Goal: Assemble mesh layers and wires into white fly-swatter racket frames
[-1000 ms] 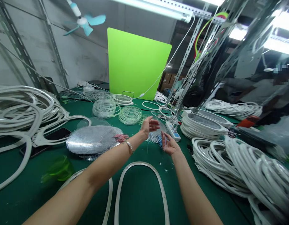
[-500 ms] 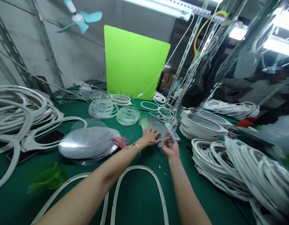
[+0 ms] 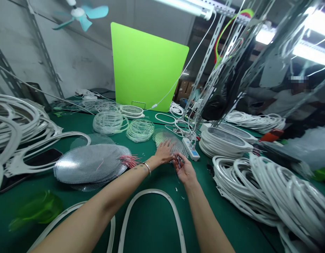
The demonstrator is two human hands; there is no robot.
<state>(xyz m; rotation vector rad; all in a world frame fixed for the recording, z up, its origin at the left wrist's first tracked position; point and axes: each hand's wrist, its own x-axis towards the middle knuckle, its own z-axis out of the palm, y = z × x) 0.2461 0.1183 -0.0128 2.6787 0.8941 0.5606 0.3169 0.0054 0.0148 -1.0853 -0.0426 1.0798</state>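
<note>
My left hand (image 3: 165,151) lies with its fingers stretched out on an oval sheet of wire mesh (image 3: 175,138), which is flat on the green table. At the near edge of the mesh, close to the left fingertips, is my right hand (image 3: 185,169), palm partly up and fingers curled together. A thin dark strand shows by its fingers, but what they pinch is too small to make out. Below my arms, a white curved frame (image 3: 152,191) rests on the table.
To the left are stacked mesh ovals (image 3: 88,163) with red strands (image 3: 129,161) and white racket-like frames (image 3: 27,112). Wire coils (image 3: 140,130) sit behind. A power strip (image 3: 191,149) and piled white frames (image 3: 247,189) stand on the right. A green board (image 3: 149,66) rises at the back.
My right hand has moved left and slightly down, its fingers now together beside the left hand. The left hand stays on the mesh. The whole view has shifted a little.
</note>
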